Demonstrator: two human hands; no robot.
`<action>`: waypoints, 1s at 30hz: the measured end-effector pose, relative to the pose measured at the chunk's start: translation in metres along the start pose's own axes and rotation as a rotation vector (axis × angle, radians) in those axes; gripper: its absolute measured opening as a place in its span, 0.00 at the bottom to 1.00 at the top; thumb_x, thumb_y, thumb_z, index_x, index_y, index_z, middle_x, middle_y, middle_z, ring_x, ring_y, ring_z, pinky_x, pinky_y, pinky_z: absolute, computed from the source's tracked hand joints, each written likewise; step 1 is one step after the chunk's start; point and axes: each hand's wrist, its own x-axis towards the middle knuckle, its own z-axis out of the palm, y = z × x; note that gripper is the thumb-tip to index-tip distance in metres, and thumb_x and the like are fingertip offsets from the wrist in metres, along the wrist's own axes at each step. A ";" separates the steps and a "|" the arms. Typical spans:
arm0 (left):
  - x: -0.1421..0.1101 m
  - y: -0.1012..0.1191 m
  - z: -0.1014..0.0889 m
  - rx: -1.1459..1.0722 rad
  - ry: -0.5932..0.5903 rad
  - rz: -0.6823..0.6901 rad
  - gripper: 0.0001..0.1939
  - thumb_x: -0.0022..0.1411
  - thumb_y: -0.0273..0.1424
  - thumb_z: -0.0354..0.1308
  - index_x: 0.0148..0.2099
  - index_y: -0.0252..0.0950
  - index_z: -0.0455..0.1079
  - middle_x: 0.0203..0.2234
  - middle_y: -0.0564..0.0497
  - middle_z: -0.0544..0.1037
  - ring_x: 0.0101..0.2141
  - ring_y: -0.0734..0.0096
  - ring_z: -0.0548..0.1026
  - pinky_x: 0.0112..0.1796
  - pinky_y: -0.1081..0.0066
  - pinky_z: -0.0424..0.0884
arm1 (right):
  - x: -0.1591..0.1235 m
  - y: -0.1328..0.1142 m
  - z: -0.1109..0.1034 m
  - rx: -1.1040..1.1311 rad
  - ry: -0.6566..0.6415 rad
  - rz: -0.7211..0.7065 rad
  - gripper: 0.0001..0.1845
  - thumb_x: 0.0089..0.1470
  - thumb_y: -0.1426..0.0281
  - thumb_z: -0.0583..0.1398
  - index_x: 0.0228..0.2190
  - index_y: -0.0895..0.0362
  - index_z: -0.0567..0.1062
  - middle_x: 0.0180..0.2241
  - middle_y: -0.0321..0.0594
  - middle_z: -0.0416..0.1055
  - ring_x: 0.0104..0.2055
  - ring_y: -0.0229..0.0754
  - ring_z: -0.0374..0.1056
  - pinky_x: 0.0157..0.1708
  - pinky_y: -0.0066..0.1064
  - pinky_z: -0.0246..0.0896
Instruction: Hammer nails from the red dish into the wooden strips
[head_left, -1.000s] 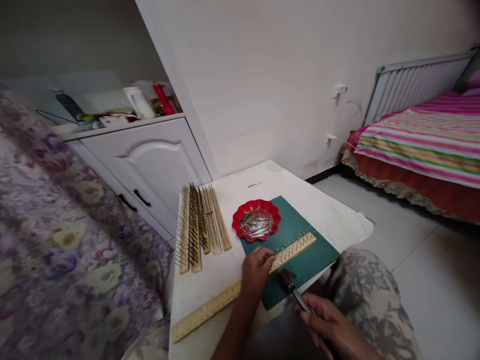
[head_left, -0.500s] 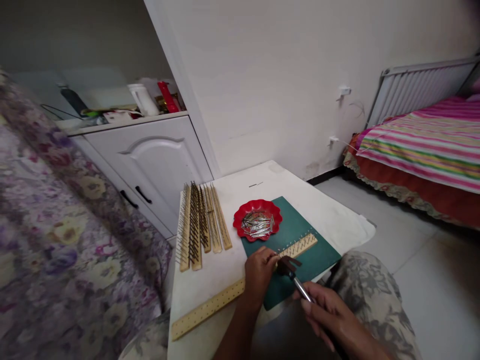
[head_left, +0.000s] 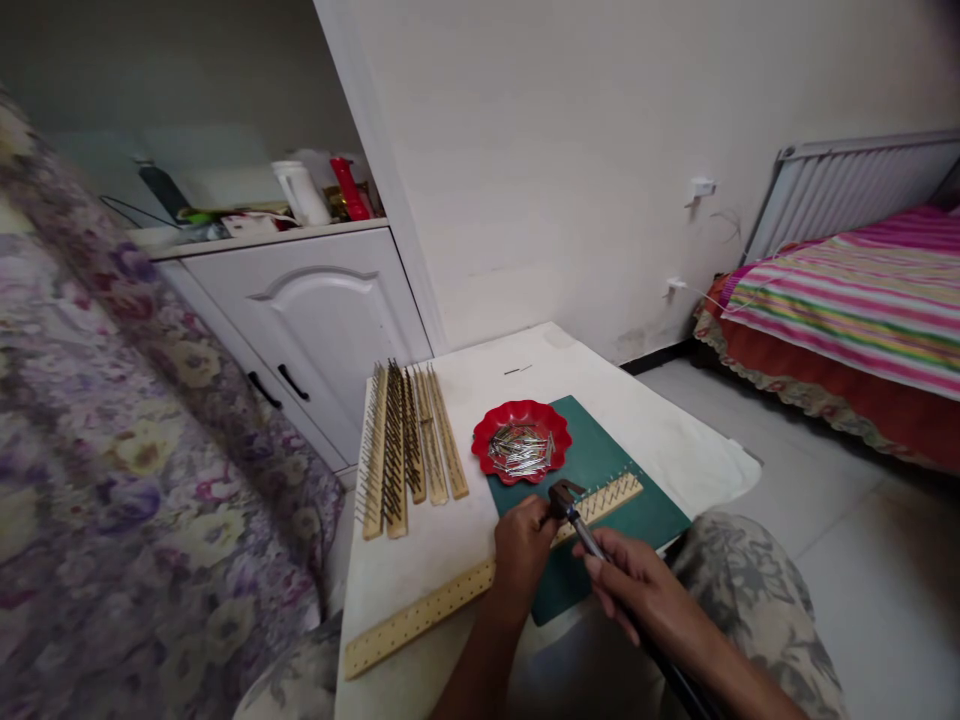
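Note:
My right hand (head_left: 622,575) is wrapped round the handle of a claw hammer (head_left: 589,537) with a dark head and a shiny shaft. The hammer head hangs right by the fingertips of my left hand (head_left: 523,540). Those fingers are pinched together over a pale wooden strip (head_left: 420,622); whatever sits between them is hidden. To the left of that hand the strip shows rows of small holes. Beyond the hammer, its right part (head_left: 619,490) bears rows of upright nails and lies on a green mat (head_left: 652,520).
A red scalloped bowl (head_left: 480,455) full of loose nails (head_left: 523,452) stands on the mat's far left corner. Several nail-studded strips (head_left: 397,515) lie side by side at the table's left. Two thin dark pieces (head_left: 512,372) lie farther back on the white table (head_left: 465,540).
The hammer head has lifted slightly and tilted, with my right hand moving a little up with it. My left hand stays pinched at the strip. The whole view has shifted slightly.

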 end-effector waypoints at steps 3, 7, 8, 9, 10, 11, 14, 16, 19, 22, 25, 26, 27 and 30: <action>0.000 0.000 0.000 -0.001 0.005 0.008 0.09 0.56 0.28 0.53 0.25 0.35 0.69 0.22 0.56 0.69 0.26 0.78 0.68 0.28 0.77 0.56 | -0.001 -0.002 0.000 -0.008 0.011 -0.003 0.15 0.56 0.59 0.53 0.37 0.58 0.66 0.14 0.23 0.61 0.09 0.27 0.48 0.10 0.19 0.40; -0.001 0.001 -0.001 -0.006 0.005 0.012 0.09 0.56 0.28 0.53 0.25 0.35 0.69 0.22 0.56 0.70 0.26 0.78 0.68 0.27 0.77 0.55 | -0.002 -0.005 0.001 -0.031 -0.002 -0.003 0.15 0.56 0.59 0.53 0.36 0.58 0.66 0.14 0.24 0.61 0.09 0.27 0.48 0.10 0.19 0.40; -0.001 0.001 -0.001 -0.005 0.002 0.012 0.09 0.56 0.28 0.52 0.26 0.35 0.69 0.22 0.56 0.70 0.26 0.77 0.68 0.27 0.77 0.55 | -0.002 -0.005 0.001 -0.040 -0.007 0.000 0.14 0.56 0.59 0.53 0.36 0.58 0.66 0.14 0.24 0.61 0.09 0.27 0.48 0.10 0.19 0.40; -0.001 0.001 -0.001 -0.001 -0.003 0.011 0.09 0.56 0.28 0.52 0.26 0.35 0.70 0.22 0.56 0.70 0.26 0.77 0.68 0.28 0.78 0.56 | -0.002 -0.005 0.001 -0.047 -0.011 0.001 0.14 0.56 0.59 0.53 0.36 0.58 0.66 0.14 0.24 0.61 0.09 0.27 0.48 0.10 0.19 0.40; -0.001 0.000 -0.001 0.009 -0.004 0.008 0.08 0.56 0.28 0.52 0.26 0.35 0.70 0.23 0.56 0.70 0.27 0.77 0.69 0.28 0.77 0.56 | -0.002 -0.004 0.001 -0.047 -0.010 -0.001 0.14 0.57 0.59 0.53 0.36 0.58 0.66 0.15 0.23 0.61 0.09 0.27 0.48 0.10 0.19 0.40; -0.001 0.000 -0.001 0.020 -0.002 0.006 0.08 0.56 0.28 0.52 0.26 0.35 0.69 0.23 0.56 0.70 0.27 0.77 0.69 0.28 0.77 0.56 | -0.002 -0.004 0.001 -0.042 -0.008 -0.006 0.14 0.57 0.59 0.53 0.37 0.58 0.66 0.15 0.23 0.61 0.09 0.27 0.49 0.10 0.18 0.40; -0.002 -0.002 0.000 0.036 0.004 0.001 0.07 0.55 0.27 0.52 0.27 0.35 0.69 0.23 0.56 0.70 0.27 0.76 0.68 0.28 0.78 0.56 | 0.000 0.000 0.001 -0.027 -0.020 -0.016 0.14 0.57 0.59 0.53 0.37 0.58 0.66 0.15 0.24 0.61 0.09 0.27 0.49 0.09 0.18 0.40; -0.002 -0.002 0.000 0.021 0.007 0.006 0.07 0.55 0.27 0.52 0.27 0.35 0.69 0.22 0.56 0.69 0.27 0.77 0.68 0.28 0.78 0.56 | 0.000 0.002 0.001 -0.024 -0.027 -0.015 0.14 0.57 0.59 0.53 0.36 0.58 0.66 0.15 0.24 0.61 0.09 0.26 0.48 0.09 0.18 0.39; -0.003 -0.002 -0.001 -0.018 0.013 0.017 0.08 0.55 0.28 0.51 0.26 0.35 0.69 0.22 0.56 0.68 0.25 0.77 0.67 0.27 0.78 0.56 | -0.005 0.005 0.002 -0.012 -0.017 -0.015 0.15 0.57 0.58 0.53 0.37 0.58 0.65 0.15 0.24 0.61 0.10 0.26 0.49 0.10 0.17 0.40; -0.004 -0.003 -0.003 -0.074 -0.013 0.032 0.09 0.55 0.28 0.51 0.25 0.35 0.70 0.22 0.56 0.67 0.25 0.77 0.66 0.27 0.77 0.56 | -0.015 0.008 0.003 0.018 -0.021 0.026 0.19 0.55 0.54 0.53 0.37 0.58 0.64 0.15 0.24 0.60 0.10 0.26 0.47 0.09 0.18 0.40; -0.006 -0.007 -0.008 -0.147 -0.044 0.040 0.07 0.54 0.28 0.52 0.31 0.36 0.72 0.25 0.54 0.69 0.27 0.75 0.68 0.29 0.77 0.59 | -0.026 0.014 0.005 0.047 -0.052 0.087 0.22 0.51 0.50 0.54 0.33 0.57 0.64 0.15 0.24 0.58 0.11 0.27 0.45 0.09 0.19 0.38; -0.006 -0.009 -0.010 -0.165 -0.049 0.040 0.08 0.53 0.28 0.52 0.32 0.36 0.73 0.25 0.54 0.69 0.28 0.75 0.68 0.29 0.76 0.60 | -0.028 0.017 0.006 0.053 -0.069 0.097 0.23 0.50 0.49 0.55 0.31 0.57 0.64 0.15 0.24 0.57 0.12 0.27 0.44 0.10 0.19 0.37; -0.006 -0.010 -0.013 -0.179 -0.048 0.037 0.08 0.53 0.28 0.53 0.33 0.36 0.73 0.26 0.54 0.70 0.28 0.74 0.68 0.30 0.76 0.61 | -0.030 0.020 0.007 0.060 -0.082 0.103 0.23 0.49 0.48 0.55 0.30 0.57 0.64 0.15 0.24 0.55 0.13 0.28 0.44 0.11 0.19 0.36; -0.004 -0.013 -0.025 -0.179 -0.026 0.024 0.07 0.53 0.28 0.53 0.33 0.36 0.72 0.26 0.54 0.71 0.28 0.74 0.69 0.30 0.76 0.62 | -0.032 0.031 0.009 0.080 -0.113 0.099 0.24 0.46 0.47 0.56 0.25 0.56 0.63 0.16 0.25 0.51 0.16 0.29 0.44 0.14 0.21 0.37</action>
